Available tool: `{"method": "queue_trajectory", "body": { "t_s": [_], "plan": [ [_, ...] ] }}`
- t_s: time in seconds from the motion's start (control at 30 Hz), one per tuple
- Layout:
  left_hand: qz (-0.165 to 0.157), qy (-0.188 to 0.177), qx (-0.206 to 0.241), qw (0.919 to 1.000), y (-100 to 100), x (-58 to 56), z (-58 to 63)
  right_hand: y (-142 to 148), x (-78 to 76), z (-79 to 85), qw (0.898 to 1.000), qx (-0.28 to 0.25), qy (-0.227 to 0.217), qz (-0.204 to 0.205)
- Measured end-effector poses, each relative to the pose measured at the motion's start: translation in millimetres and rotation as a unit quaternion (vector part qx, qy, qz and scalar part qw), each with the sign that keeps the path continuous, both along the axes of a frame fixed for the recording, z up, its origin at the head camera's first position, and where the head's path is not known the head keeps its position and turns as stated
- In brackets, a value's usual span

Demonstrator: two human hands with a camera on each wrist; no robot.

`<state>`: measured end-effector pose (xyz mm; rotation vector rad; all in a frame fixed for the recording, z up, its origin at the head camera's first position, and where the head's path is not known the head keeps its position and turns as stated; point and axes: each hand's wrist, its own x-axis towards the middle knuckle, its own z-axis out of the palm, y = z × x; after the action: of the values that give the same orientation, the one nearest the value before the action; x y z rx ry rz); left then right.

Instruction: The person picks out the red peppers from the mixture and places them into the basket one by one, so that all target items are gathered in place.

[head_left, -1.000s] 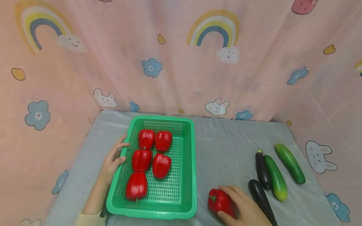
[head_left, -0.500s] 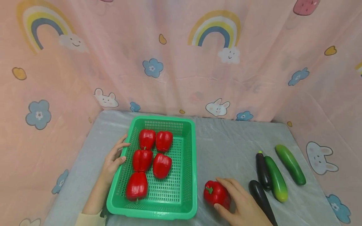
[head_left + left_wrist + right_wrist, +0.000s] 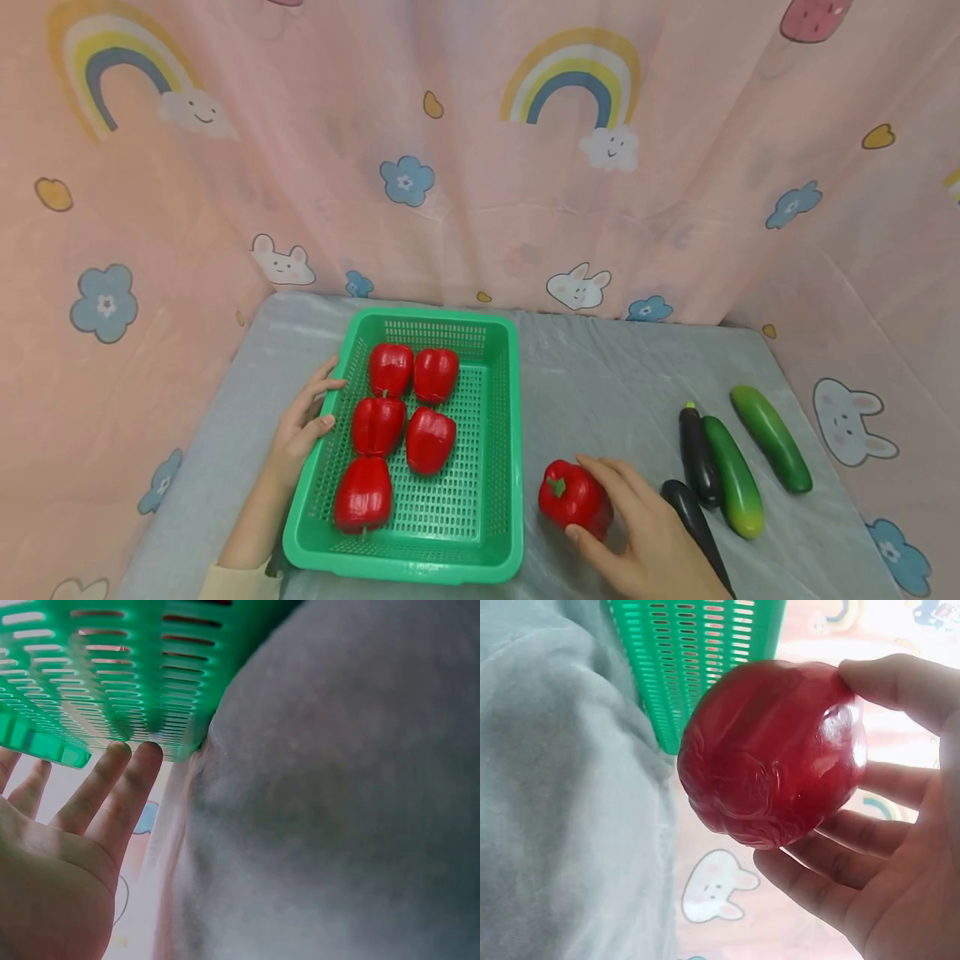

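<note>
A green slotted basket (image 3: 495,467) sits on the grey table cover and holds several red bell peppers (image 3: 377,423). My left hand (image 3: 303,417) lies against the basket's left wall with straight fingers (image 3: 127,780) touching the plastic (image 3: 112,675). My right hand (image 3: 633,533) grips one more red pepper (image 3: 572,496) just right of the basket, thumb and fingers curled round it. In the right wrist view that pepper (image 3: 772,754) fills the palm, with the basket wall (image 3: 697,652) close behind it.
Two dark eggplants (image 3: 697,454) and two green cucumbers (image 3: 772,436) lie on the table at the right. Pink patterned curtains (image 3: 480,150) close in the back and both sides. Bare grey cover (image 3: 600,392) lies between basket and vegetables.
My right hand has carried the red pepper a little leftward and away from the near edge, toward the basket. The left hand has stayed on the basket wall.
</note>
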<state>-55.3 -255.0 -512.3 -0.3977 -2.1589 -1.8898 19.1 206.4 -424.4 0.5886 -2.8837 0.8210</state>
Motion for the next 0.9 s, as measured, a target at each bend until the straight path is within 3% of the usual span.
{"method": "queue_trajectory", "body": {
  "t_s": [0.4,0.7,0.9],
  "plan": [
    [-0.005,0.002,0.002,1.0,-1,-0.9,-0.8,-8,-8.1,11.5,0.999,-0.017,0.025,-0.013],
    [-0.004,0.006,-0.004,1.0,-1,-1.5,-0.1,-14,-12.9,18.1,0.995,-0.048,0.091,0.016],
    [-0.007,0.01,-0.003,0.9999,-2,-1.5,-0.8,-22,-18.0,25.9,0.995,-0.058,0.075,0.028]
  ]
}}
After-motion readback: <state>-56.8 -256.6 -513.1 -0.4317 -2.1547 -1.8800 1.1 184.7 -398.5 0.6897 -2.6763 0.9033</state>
